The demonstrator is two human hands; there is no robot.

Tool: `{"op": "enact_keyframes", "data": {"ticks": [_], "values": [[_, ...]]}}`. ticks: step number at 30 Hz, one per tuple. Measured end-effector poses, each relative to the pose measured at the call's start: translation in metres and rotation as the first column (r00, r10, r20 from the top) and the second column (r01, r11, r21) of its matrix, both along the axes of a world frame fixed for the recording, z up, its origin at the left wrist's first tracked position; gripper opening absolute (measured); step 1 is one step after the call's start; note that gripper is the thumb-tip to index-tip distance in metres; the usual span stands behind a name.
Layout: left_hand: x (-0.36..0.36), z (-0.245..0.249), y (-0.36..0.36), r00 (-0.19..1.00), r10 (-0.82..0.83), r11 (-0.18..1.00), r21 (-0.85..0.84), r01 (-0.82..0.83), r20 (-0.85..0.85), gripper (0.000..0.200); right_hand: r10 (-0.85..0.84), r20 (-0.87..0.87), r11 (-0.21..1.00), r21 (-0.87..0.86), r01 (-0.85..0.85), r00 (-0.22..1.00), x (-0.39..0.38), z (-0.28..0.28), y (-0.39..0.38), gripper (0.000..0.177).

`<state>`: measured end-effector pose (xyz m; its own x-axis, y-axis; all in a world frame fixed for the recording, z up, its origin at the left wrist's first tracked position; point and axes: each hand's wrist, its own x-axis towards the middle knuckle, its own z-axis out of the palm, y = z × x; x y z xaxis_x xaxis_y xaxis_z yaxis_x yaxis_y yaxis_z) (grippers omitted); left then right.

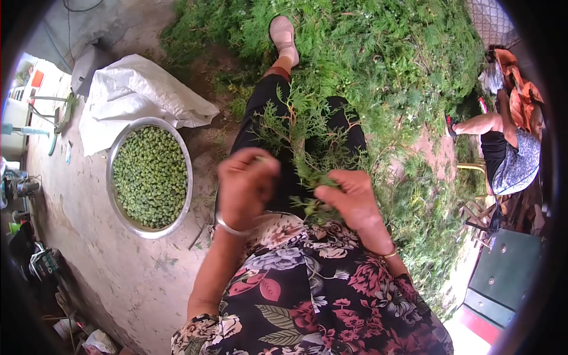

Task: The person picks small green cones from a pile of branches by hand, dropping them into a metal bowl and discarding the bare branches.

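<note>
A seated person in a floral dress [307, 296] works over their lap. The left hand [245, 188], a bangle at its wrist, is raised above the left thigh. Its fingers are bunched closed and blurred. A fleck of green shows at the fingertips, but I cannot tell whether it is gripped.

The right hand [354, 201] rests on the lap just beside it, fingers and thumb closed on the lower end of a feathery evergreen branch [296, 133]. The branch lies along the black trousers [263, 106] and fans out toward the knees, past both edges of the legs.

To the person's left, a strip of bare concrete floor [89, 248] lies between the leg and a round metal basin [189, 177]. The basin is filled nearly to its rim with small green seeds [151, 177]. Its far edge touches a crumpled white sack [136, 94]. Clutter lines the outer edge of the concrete.

Beyond the knees, one shoe [283, 34] pokes into a large heap of cut greenery [390, 59]. The heap spreads across the ground ahead and down the person's right side, with patches of bare earth between.

At the far right, well apart, a second person [513, 157] sits at the edge of the heap.
</note>
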<state>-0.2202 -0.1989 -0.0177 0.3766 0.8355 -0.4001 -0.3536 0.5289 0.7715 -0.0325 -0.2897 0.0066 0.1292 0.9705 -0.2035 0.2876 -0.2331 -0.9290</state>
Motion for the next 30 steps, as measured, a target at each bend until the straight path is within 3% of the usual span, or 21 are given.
{"op": "enact_keyframes", "data": {"ticks": [1, 2, 4, 6, 7, 8, 9, 10, 12, 13, 14, 16, 17, 18, 19, 20, 22, 24, 26, 27, 30], "values": [[-0.023, -0.01, 0.014, 0.993, 0.117, 0.993, 0.018, -0.118, 0.03, 0.007, -0.102, -0.179, 0.995, -0.015, 0.101, 0.979, 0.003, 0.007, -0.003, 0.002], [-0.05, -0.021, 0.028, 0.971, 0.23, 0.972, 0.029, -0.232, 0.064, 0.009, -0.102, -0.174, 0.995, -0.013, 0.101, 0.979, 0.008, 0.008, -0.003, 0.002], [-0.093, -0.012, 0.04, 0.933, 0.359, 0.905, 0.256, -0.34, -0.029, 0.018, -0.281, -0.457, 0.954, -0.042, 0.296, 0.844, 0.016, 0.009, -0.005, 0.002], [-0.137, -0.007, 0.048, 0.905, 0.386, 0.854, 0.44, -0.277, -0.181, 0.026, -0.302, -0.536, 0.944, -0.056, 0.324, 0.788, 0.02, 0.008, -0.003, 0.002], [-0.158, -0.008, 0.054, 0.733, 0.476, 0.794, 0.597, -0.12, -0.486, 0.031, -0.249, -0.614, 0.954, -0.023, 0.299, 0.749, 0.022, 0.008, -0.001, 0.002], [-0.173, -0.007, 0.057, 0.443, 0.573, 0.737, 0.67, 0.089, -0.69, 0.037, -0.19, -0.688, 0.962, 0.013, 0.274, 0.701, 0.022, 0.007, 0.001, 0.003], [-0.179, 0.004, 0.059, 0.108, 0.594, 0.717, 0.585, 0.379, -0.797, 0.044, -0.232, -0.712, 0.948, -0.015, 0.317, 0.662, 0.02, 0.011, 0.002, 0.005], [-0.186, 0.004, 0.06, 0.101, 0.597, 0.717, 0.586, 0.377, -0.796, 0.044, -0.226, -0.716, 0.95, -0.014, 0.311, 0.66, 0.019, 0.011, 0.005, 0.005], [-0.197, -0.002, 0.062, -0.276, 0.742, 0.61, 0.445, 0.656, -0.61, 0.046, -0.219, -0.726, 0.913, 0.084, 0.4, 0.652, 0.016, 0.01, 0.009, 0.007], [-0.197, -0.007, 0.064, -0.139, 0.739, 0.616, 0.578, 0.536, -0.659, 0.042, -0.263, -0.704, 0.911, 0.045, 0.411, 0.66, 0.014, 0.018, 0.011, 0.008], [-0.193, -0.014, 0.065, -0.135, 0.74, 0.615, 0.581, 0.534, -0.659, 0.042, -0.264, -0.701, 0.91, 0.047, 0.412, 0.662, 0.012, 0.022, 0.012, 0.008], [-0.179, -0.021, 0.064, -0.073, 0.735, 0.673, 0.711, 0.206, -0.674, 0.035, -0.314, -0.711, 0.908, -0.032, 0.417, 0.629, 0.008, 0.027, 0.017, 0.008], [-0.164, -0.017, 0.057, -0.003, 0.767, 0.623, 0.743, 0.244, -0.642, 0.027, -0.295, -0.721, 0.915, -0.024, 0.403, 0.627, 0.008, 0.025, 0.019, 0.007], [-0.141, -0.011, 0.049, 0.345, 0.662, 0.695, 0.717, 0.052, -0.666, 0.024, -0.296, -0.719, 0.915, -0.024, 0.403, 0.629, 0.007, 0.023, 0.02, 0.007], [-0.114, -0.002, 0.04, 0.657, 0.519, 0.782, 0.615, -0.105, -0.547, 0.022, -0.273, -0.73, 0.919, -0.005, 0.395, 0.626, 0.006, 0.02, 0.022, 0.006], [-0.088, 0.008, 0.029, 0.782, 0.358, 0.834, 0.551, -0.022, -0.51, 0.023, -0.247, -0.743, 0.923, 0.015, 0.385, 0.622, 0.004, 0.018, 0.024, 0.005], [-0.043, 0.025, 0.007, 0.85, 0.037, 0.892, 0.401, 0.208, -0.525, 0.024, -0.242, -0.731, 0.93, 0.013, 0.367, 0.638, -0.001, 0.017, 0.027, 0.005], [-0.005, 0.038, -0.009, 0.95, -0.158, 0.917, 0.316, 0.242, -0.269, 0.028, -0.238, -0.717, 0.934, 0.015, 0.356, 0.656, -0.007, 0.017, 0.027, 0.006], [0.017, 0.036, -0.012, 0.906, -0.221, 0.827, 0.424, 0.37, -0.36, 0.032, -0.244, -0.636, 0.943, 0.022, 0.333, 0.732, -0.012, 0.016, 0.024, 0.006], [0.025, 0.035, -0.013, 0.904, -0.137, 0.75, 0.554, 0.361, -0.404, 0.032, -0.262, -0.593, 0.943, 0.011, 0.333, 0.762, -0.014, 0.018, 0.024, 0.007], [0.026, 0.018, -0.009, 0.855, -0.061, 0.601, 0.665, 0.443, -0.515, 0.031, -0.23, -0.545, 0.953, 0.042, 0.3, 0.807, -0.012, 0.011, 0.023, 0.008]]}}
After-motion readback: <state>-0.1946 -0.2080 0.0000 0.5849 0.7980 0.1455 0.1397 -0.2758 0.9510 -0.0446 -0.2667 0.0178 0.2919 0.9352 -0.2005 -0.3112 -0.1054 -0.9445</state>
